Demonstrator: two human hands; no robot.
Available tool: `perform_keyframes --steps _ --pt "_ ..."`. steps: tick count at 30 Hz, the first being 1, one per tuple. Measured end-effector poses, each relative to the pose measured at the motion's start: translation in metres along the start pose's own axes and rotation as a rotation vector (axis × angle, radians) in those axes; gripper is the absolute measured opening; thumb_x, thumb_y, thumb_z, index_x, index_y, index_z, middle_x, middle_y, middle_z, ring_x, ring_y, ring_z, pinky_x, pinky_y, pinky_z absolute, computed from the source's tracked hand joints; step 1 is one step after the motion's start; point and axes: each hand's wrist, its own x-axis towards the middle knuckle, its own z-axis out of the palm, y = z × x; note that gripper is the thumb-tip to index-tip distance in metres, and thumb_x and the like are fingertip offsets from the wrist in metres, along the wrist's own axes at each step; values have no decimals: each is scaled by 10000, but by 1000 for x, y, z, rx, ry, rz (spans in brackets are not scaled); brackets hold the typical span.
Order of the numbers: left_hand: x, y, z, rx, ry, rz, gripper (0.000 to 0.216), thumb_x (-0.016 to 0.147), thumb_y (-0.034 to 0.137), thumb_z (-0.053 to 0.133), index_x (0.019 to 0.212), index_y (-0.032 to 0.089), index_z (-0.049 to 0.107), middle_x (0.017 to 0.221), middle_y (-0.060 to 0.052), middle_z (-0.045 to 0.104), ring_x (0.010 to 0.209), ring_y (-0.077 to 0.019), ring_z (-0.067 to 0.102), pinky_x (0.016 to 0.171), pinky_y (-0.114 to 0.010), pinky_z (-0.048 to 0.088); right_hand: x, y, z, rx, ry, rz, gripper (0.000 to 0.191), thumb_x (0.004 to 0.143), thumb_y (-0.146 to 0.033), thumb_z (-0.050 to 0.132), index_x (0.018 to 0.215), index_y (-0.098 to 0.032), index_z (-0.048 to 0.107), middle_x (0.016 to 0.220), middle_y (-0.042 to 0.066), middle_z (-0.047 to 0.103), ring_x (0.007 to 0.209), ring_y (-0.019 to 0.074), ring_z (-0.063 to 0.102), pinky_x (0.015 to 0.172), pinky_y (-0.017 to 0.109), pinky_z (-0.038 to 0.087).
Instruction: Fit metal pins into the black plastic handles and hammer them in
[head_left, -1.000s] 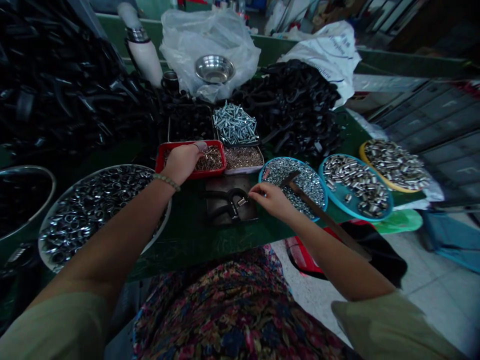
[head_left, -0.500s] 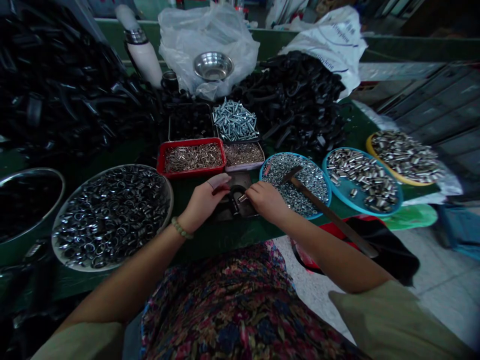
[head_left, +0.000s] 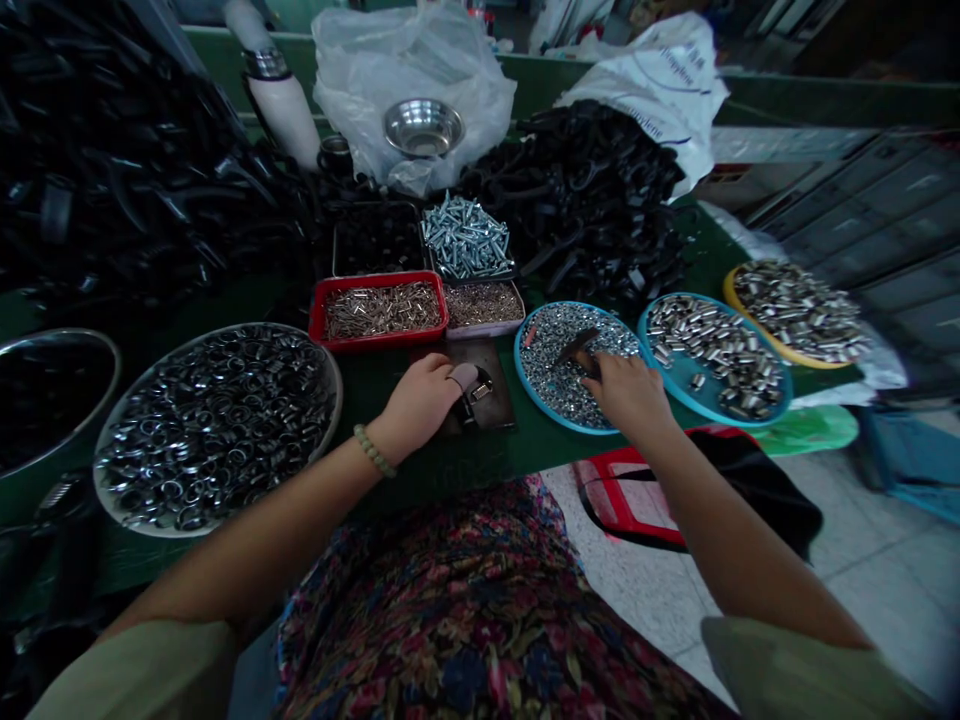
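Note:
On a dark metal plate (head_left: 499,412) lies a small curved black part (head_left: 468,408) with a coil spring (head_left: 481,392) in it. My left hand (head_left: 421,402), with a white wrap on one digit, is closed on the black part and partly hides it. To the right, my right hand (head_left: 626,392) grips a hammer (head_left: 576,345) close to its head. The hammer head is over a blue tray (head_left: 523,385) of small shiny metal pieces; most of its handle is hidden by the hand.
Behind the plate stand a red tray (head_left: 319,318) of pins, a bin of small rivet-like pieces (head_left: 480,303) and silver screws (head_left: 466,238). A round tray of dark rings (head_left: 217,430) is at left. Blue (head_left: 720,410) and yellow (head_left: 810,357) trays hold metal cylinders. Black parts (head_left: 600,200) are heaped behind.
My right hand has left the black part, moved right and taken hold of the hammer near its head. My left hand has shifted slightly and stays at the black part.

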Motion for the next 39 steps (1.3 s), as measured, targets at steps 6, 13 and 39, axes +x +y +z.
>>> perform_keyframes --steps 6,13,39 --pt "-19 -7 7 20 24 50 320 928 301 458 1198 216 607 1300 -93 578 1214 -260 480 1042 -416 393 -14 -32 -17 365 -3 -58 339 946 -253 360 1235 -129 488 1154 175 624 975 268 627 796 367 469" --pt "-34 -6 5 -14 7 -23 464 855 327 590 1314 300 520 1403 -85 482 1287 -275 431 1125 -508 266 -23 -80 -51 734 -86 -260 338 956 -277 360 1270 -220 473 1174 103 655 992 243 655 834 368 492" --pt "-15 9 -18 -615 -126 -219 346 955 274 363 1227 186 557 1086 -87 668 953 -196 635 864 -326 503 23 -7 -9 162 242 -144 372 946 -383 430 1182 -174 627 1127 149 610 1053 298 526 875 424 409"
